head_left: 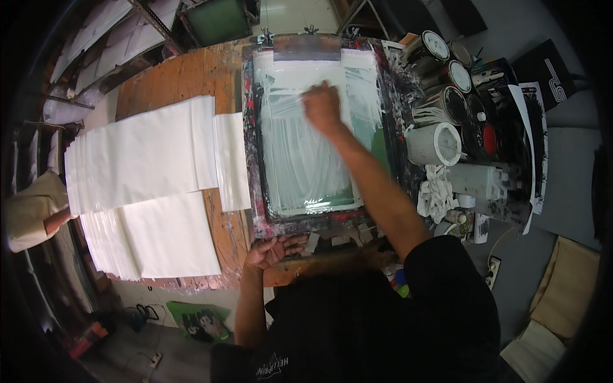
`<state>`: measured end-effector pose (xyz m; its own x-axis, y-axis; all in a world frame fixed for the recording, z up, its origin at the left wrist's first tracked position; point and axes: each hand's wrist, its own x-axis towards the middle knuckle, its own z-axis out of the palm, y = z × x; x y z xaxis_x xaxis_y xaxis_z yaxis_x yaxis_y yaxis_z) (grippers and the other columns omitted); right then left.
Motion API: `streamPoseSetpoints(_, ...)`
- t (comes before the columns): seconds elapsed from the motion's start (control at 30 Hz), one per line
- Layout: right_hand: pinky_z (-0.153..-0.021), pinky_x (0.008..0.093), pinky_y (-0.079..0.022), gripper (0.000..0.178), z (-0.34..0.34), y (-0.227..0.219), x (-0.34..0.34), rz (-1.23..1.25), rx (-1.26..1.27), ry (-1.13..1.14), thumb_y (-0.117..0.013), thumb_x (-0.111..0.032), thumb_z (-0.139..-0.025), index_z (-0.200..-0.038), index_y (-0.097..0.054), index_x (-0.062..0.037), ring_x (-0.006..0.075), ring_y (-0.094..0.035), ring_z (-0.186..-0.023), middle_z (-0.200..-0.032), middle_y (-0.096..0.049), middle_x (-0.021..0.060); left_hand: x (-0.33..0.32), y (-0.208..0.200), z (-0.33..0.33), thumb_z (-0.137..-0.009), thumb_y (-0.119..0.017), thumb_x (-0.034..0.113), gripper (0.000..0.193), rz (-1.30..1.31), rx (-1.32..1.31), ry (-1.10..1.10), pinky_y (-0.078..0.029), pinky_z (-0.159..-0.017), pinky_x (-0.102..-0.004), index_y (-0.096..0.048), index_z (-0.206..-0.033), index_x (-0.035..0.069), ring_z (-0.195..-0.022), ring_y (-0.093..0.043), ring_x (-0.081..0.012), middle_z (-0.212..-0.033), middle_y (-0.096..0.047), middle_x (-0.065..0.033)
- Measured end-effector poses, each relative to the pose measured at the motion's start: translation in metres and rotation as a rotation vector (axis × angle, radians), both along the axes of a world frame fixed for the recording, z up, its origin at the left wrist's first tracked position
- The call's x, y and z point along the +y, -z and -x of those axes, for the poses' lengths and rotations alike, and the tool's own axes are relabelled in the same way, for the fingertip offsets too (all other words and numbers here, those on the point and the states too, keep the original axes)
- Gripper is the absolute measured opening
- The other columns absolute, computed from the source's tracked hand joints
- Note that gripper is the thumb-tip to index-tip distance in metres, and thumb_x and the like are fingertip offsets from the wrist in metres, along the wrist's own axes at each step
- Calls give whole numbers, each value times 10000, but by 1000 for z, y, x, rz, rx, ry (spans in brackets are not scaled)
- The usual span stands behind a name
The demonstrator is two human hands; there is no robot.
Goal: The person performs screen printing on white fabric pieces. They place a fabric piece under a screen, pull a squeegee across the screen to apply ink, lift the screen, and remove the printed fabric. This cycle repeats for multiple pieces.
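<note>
A screen-printing frame with dark, paint-stained edges lies in front of me, its mesh smeared with whitish ink over green. My right hand is closed over the far half of the mesh; whatever its fingers hold is hidden. At the near edge of the frame, my left hand is turned partly palm up, fingers stretched to the right against or just under the edge. Across the far end of the mesh lies a squeegee with a wide blade.
Overlapping flat white bags or sheets cover the wooden table on the left. Another person's hand touches their left edge. Paint cans, a white tub, crumpled rags and a translucent jug crowd the right side.
</note>
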<state>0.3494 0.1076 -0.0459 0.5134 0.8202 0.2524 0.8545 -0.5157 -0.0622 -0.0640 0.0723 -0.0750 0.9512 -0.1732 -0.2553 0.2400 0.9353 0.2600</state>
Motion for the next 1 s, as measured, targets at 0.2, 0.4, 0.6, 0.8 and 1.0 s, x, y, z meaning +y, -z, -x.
streamPoseSetpoints(0.2, -873, 459, -443, 301, -4, -38, -91, 137, 217, -170, -704, -42, -769, -1058, -771, -93, 303, -578, -1021, -1018, -702, 89, 4, -17, -10, -978, -599, 469, 661, -10, -5, -20, -260, -1217, -561, -533, -1412, -25, -1458, -370, -398, -1521, -449, -267)
streamPoseSetpoints(0.4, -905, 443, -456, 268, 91, -52, -180, 200, 488, -396, -740, -17, -722, -983, -771, -71, 302, -585, -1050, -1089, -680, 105, 1, -16, -6, -996, -577, 461, 616, -4, -14, -45, -276, -1210, -568, -554, -1401, -2, -1465, -360, -405, -1521, -454, -261)
streamPoseSetpoints(0.6, -856, 414, -463, 114, 77, -44, -136, -120, 339, -462, -725, -23, -745, -832, -764, -86, 277, -585, -931, -848, -656, 62, -1, 8, -1, -1003, -567, 460, 613, 31, -22, -53, -283, -1205, -568, -544, -1415, 7, -1453, -373, -407, -1529, -445, -258)
streamPoseSetpoints(0.8, -804, 410, -477, 42, 89, -55, -148, -252, 408, -519, -665, -60, -720, -720, -685, -97, 286, -602, -814, -761, -664, 79, 1, -1, -3, -1004, -580, 420, 508, 8, 15, -68, -269, -1209, -590, -599, -1351, 51, -1462, -357, -418, -1516, -467, -214)
streamPoseSetpoints(1.0, -795, 412, -473, 196, 100, -48, -141, -94, 410, -546, -706, -72, -777, -966, -756, -74, 296, -575, -834, -780, -632, 74, 2, -4, -5, -1002, -561, 476, 575, 7, -48, -19, -246, -1223, -570, -583, -1407, 69, -1480, -336, -394, -1567, -379, -276)
